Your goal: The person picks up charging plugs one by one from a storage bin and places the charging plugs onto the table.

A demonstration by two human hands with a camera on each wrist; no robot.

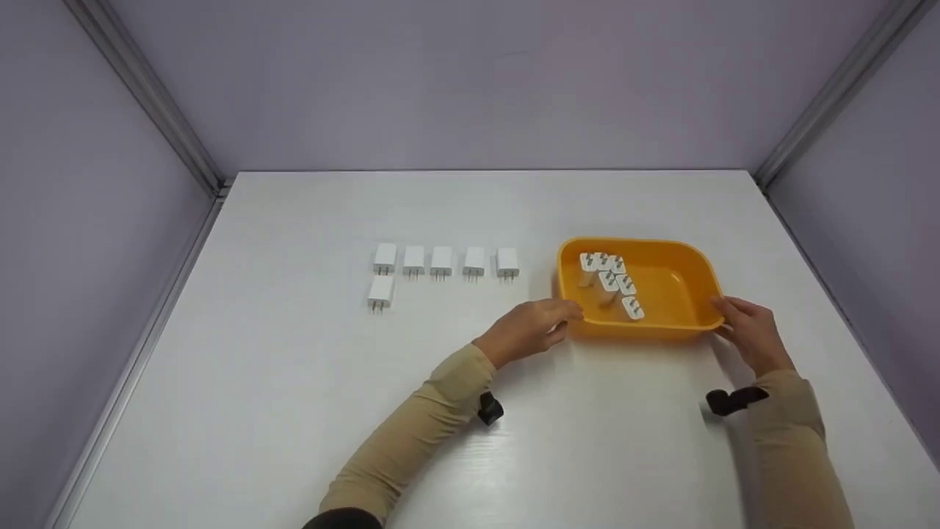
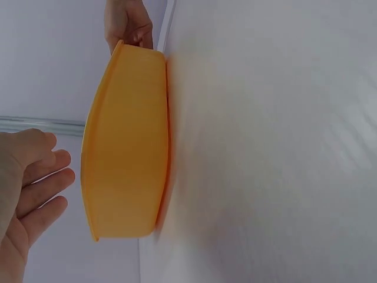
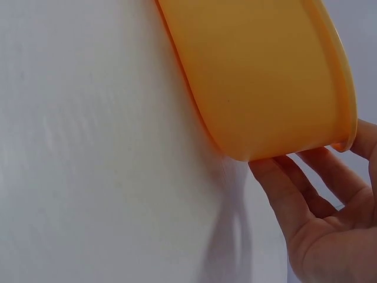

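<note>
A shallow orange plastic basin (image 1: 675, 294) sits at the right of the white table. Inside its left half stand several white power adapters (image 1: 608, 281), prongs up. My right hand (image 1: 750, 330) grips the basin's right end, thumb over the rim and fingers against the outer wall, as the right wrist view shows. At the near left corner is my left hand (image 1: 529, 328). In the left wrist view a gap shows between that hand's loosely bent fingers (image 2: 44, 191) and the basin wall (image 2: 126, 147), and it holds nothing.
Left of the basin, several white adapters (image 1: 441, 261) lie in a row with prongs toward me. One more adapter (image 1: 380, 291) lies just below the row's left end. Pale panels (image 1: 470, 88) wall the table at the back and sides.
</note>
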